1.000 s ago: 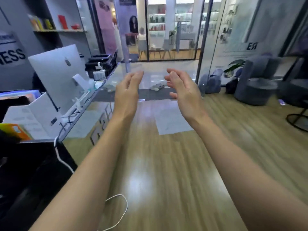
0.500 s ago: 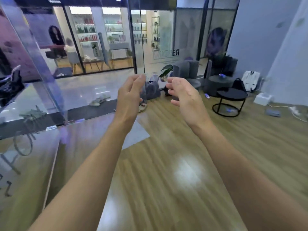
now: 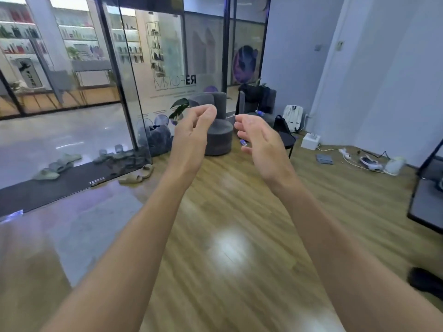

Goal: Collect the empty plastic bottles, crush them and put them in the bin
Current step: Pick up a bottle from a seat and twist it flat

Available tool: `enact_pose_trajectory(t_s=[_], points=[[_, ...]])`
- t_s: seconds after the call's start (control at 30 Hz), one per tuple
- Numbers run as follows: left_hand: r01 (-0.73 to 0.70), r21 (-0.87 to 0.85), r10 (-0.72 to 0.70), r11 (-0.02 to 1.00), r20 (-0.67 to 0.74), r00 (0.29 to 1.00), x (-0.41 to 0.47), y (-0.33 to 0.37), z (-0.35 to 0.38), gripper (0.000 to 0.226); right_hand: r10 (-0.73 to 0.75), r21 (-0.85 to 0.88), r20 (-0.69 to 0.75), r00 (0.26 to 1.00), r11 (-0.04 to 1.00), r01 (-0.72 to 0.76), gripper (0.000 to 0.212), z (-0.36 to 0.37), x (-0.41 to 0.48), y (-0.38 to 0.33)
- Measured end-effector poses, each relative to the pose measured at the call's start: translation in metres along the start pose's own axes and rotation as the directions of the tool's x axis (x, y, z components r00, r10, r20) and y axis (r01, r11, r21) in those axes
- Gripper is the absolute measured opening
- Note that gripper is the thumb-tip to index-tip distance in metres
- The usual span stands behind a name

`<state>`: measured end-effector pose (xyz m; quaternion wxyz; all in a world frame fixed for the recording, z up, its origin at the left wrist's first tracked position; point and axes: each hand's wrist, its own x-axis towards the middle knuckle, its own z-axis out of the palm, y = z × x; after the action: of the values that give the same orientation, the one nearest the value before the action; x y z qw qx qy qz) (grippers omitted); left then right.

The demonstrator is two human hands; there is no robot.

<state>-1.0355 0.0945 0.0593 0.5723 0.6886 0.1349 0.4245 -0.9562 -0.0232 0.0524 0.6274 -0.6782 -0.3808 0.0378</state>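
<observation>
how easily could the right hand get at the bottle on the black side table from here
Probably not yet: the right hand is empty and raised, while the bottle sits across open wood floor. Nothing blocks the way.

1. There is a single view, worn on the person's head, looking forward and slightly down across the wooden floor [image 3: 227,236].
2. Both forearms reach in from the bottom edge; the left hand [image 3: 191,137] and right hand [image 3: 263,144] sit close to the lens, near frame centre.
3. It faces the glass wall [image 3: 158,75] and a grey armchair [image 3: 218,130], which lie well beyond the hands.
4. Wide-angle bending curves the edges.
</observation>
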Motion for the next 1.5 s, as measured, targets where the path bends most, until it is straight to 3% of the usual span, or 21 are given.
enact_pose_trajectory(t_s=[0.17, 0.4, 0.5, 0.83, 1.1, 1.5], points=[[0.012, -0.018, -0.011, 1.0, 0.064, 0.998, 0.084, -0.049, 0.03, 0.017, 0.037, -0.008, -0.055, 0.998, 0.999, -0.037, 0.047, -0.004, 0.085, 0.05], [0.028, 0.034, -0.031, 0.999, 0.073, 0.997, 0.215, -0.125, 0.08, 0.017, 0.056, 0.029, -0.095, 0.994, 0.998, -0.053, 0.042, -0.02, 0.221, 0.14], [0.037, 0.062, -0.041, 0.997, 0.053, 0.998, 0.27, -0.151, 0.099, 0.015, 0.053, 0.01, -0.082, 0.995, 0.999, -0.053, 0.035, -0.028, 0.279, 0.171], [0.034, 0.072, -0.033, 0.997, -0.012, 0.999, 0.472, -0.256, 0.137, 0.019, 0.045, -0.012, -0.025, 0.999, 0.999, -0.045, 0.049, -0.008, 0.491, 0.276], [0.062, 0.061, -0.063, 0.996, 0.008, 0.998, 0.669, -0.353, 0.158, 0.015, 0.089, -0.042, -0.046, 0.995, 0.995, -0.091, 0.038, 0.025, 0.669, 0.359], [0.072, 0.06, -0.074, 0.996, 0.031, 0.997, 0.913, -0.483, 0.248, 0.014, 0.097, -0.043, -0.039, 0.995, 0.994, -0.098, 0.036, 0.008, 0.925, 0.492]])
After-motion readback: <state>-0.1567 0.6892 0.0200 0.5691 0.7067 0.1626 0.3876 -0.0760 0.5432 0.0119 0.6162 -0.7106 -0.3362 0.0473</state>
